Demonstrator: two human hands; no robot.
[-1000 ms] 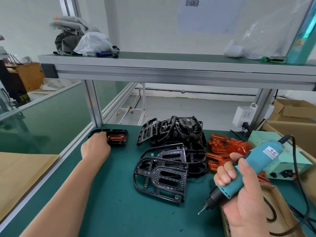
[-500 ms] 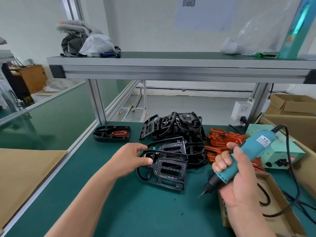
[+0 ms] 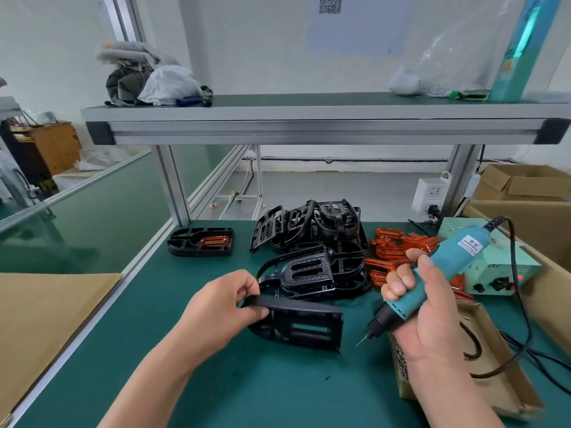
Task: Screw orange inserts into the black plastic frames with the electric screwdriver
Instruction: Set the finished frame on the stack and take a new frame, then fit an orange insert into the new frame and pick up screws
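The left hand (image 3: 222, 307) pinches the near-left rim of a black frame (image 3: 306, 329) at the middle of the green desk (image 3: 154, 350), thumb on top. The right hand (image 3: 426, 313) has its fingers (image 3: 398, 282) wrapped round the teal screwdriver (image 3: 448, 261), with the bit pointing down just right of that frame, apart from it. Behind lie the frame pile (image 3: 312, 239) and the orange inserts (image 3: 392, 251). A finished frame (image 3: 200, 242) at the far left holds one insert.

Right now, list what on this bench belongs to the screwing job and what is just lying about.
For the job: left hand gripping a black frame; right hand holding the electric screwdriver; frame pile; orange inserts.
Lying about: cloth bundle on the shelf; cardboard box; teal carton.
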